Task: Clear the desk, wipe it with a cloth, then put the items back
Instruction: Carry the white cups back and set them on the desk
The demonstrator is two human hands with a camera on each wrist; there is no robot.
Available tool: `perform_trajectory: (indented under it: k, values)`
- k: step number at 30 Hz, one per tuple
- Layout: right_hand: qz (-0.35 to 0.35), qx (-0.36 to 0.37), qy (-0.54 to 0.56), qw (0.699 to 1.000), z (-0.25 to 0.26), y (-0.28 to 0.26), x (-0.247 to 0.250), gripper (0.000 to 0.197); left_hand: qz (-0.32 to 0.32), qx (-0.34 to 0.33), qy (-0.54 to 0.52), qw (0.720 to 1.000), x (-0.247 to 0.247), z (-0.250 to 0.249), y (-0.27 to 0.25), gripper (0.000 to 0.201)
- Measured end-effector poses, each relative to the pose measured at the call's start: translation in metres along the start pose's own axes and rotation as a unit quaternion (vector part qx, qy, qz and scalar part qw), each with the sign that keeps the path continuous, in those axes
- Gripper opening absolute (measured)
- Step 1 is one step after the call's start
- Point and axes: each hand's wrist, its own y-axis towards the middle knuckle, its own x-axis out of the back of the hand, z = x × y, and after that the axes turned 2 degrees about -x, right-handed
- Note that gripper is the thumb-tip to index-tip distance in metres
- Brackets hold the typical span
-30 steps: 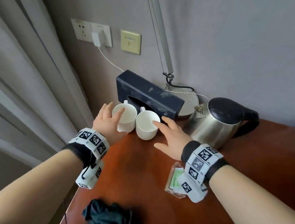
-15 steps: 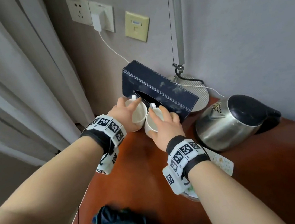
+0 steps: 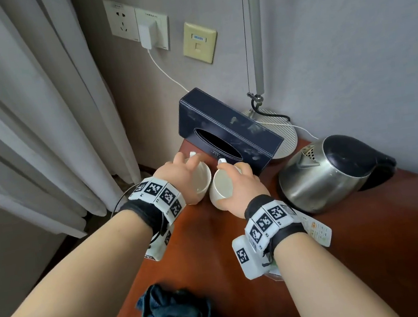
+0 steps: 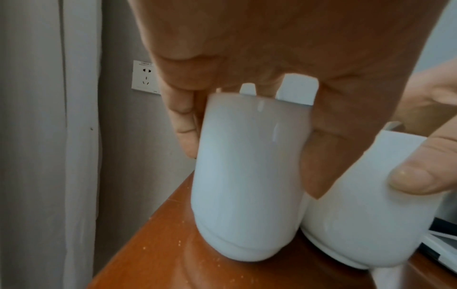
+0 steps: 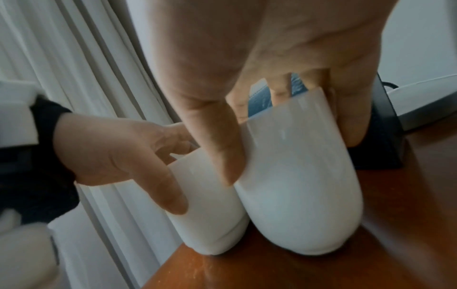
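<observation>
Two white cups stand side by side at the far left corner of the reddish wooden desk (image 3: 213, 249). My left hand (image 3: 188, 176) grips the left cup (image 3: 201, 182) from above, fingers over the far rim and thumb on the near wall. My right hand (image 3: 239, 181) grips the right cup (image 3: 223, 188) the same way. In the left wrist view the left cup (image 4: 247, 176) touches the right cup (image 4: 366, 224). In the right wrist view the right cup (image 5: 301, 185) leans a little. Whether the bases are off the wood I cannot tell. A crumpled dark cloth (image 3: 173, 316) lies at the near edge.
A dark blue tissue box (image 3: 228, 130) sits just behind the cups against the wall. To the right are a steel kettle (image 3: 334, 172), a lamp base (image 3: 283, 134) and a white remote (image 3: 318, 232). Curtains (image 3: 29, 126) hang left of the desk edge.
Both hands went from touching the cups' sides to reaching over the rims and gripping them. The view has moved closer to the corner.
</observation>
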Motion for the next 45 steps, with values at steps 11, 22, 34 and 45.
perform_trajectory:
  k: [11,22,34,45]
  values:
    - [-0.037,0.058,0.059,0.996,-0.037,-0.059,0.056,0.09,-0.076,0.022,-0.036,0.996,0.026,-0.036,-0.058,0.084]
    - [-0.112,0.064,0.049,0.99,-0.184,-0.207,0.113,0.086,-0.093,-0.108,-0.035,0.989,0.004,-0.207,-0.141,0.088]
    - [-0.119,-0.039,-0.007,0.992,-0.407,-0.371,0.133,0.087,-0.054,-0.282,-0.026,0.957,-0.068,-0.429,-0.2,0.091]
    - [-0.109,-0.124,0.02,0.986,-0.529,-0.4,0.149,0.088,-0.021,-0.365,0.04,0.93,-0.105,-0.546,-0.171,0.089]
